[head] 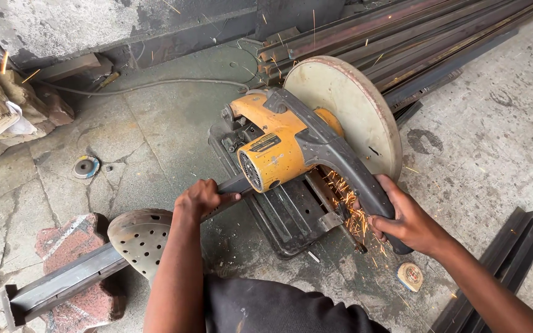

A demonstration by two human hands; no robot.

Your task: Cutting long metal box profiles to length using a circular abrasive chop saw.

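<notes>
On the saw handle, your right hand wrapped tight, left of the saw your left hand clenched around the steel bar, bar running under the blade guard, sparks beside your right fingers.

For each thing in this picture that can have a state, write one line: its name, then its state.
chop saw: lowered, cutting, throwing sparks
metal bar: lying across a red stone and the saw base, being cut
right hand: closed round the saw handle
left hand: gripping the bar
tape roll: lying flat on the floor
grinding disc: lying loose on the floor
</notes>
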